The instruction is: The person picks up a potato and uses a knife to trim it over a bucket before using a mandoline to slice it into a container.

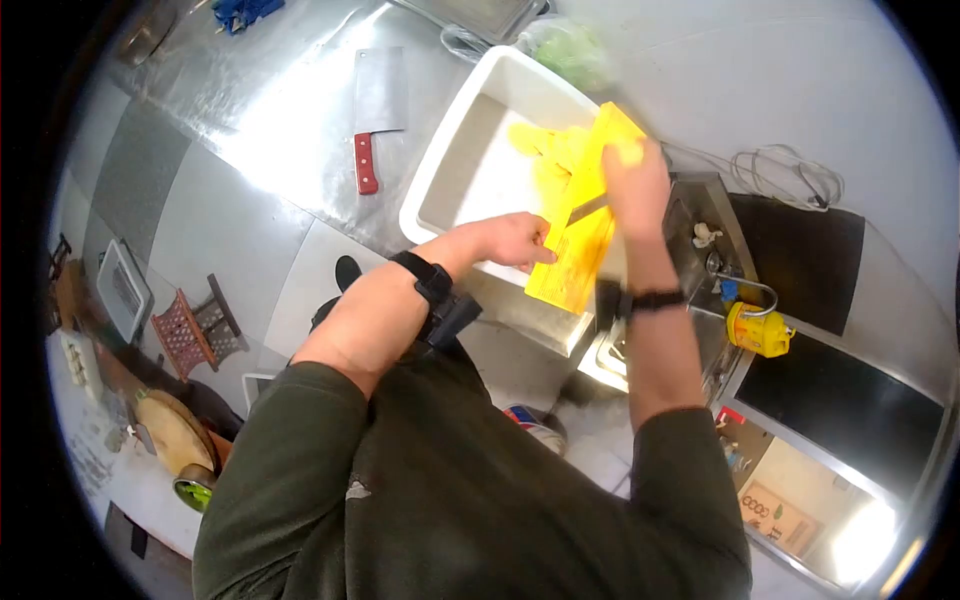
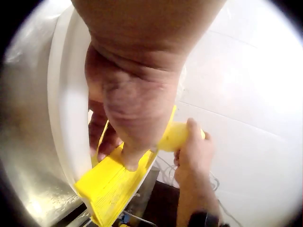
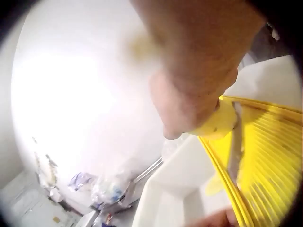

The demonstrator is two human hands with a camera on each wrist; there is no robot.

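Observation:
A yellow mandoline slicer (image 1: 570,275) slants over a white basin (image 1: 428,185), its metal blade crossing the middle. My left hand (image 1: 512,242) grips the slicer by its near part, with the thumb on the top face in the left wrist view and the other fingers underneath. My right hand (image 1: 640,192) holds a peeled yellow piece of produce, likely a potato (image 2: 173,137), against the slicing face near the far end. In the right wrist view the potato (image 3: 221,122) sits right beside the blade (image 3: 236,137). Yellow slices (image 1: 548,148) lie in the basin beneath.
On the steel counter left of the basin lies a cleaver (image 1: 381,95) with a red handle. Behind the basin is a plastic bag (image 1: 568,52) with something green. To the right are a coiled cable (image 1: 785,178), a faucet (image 1: 765,292) and a yellow container (image 1: 758,332).

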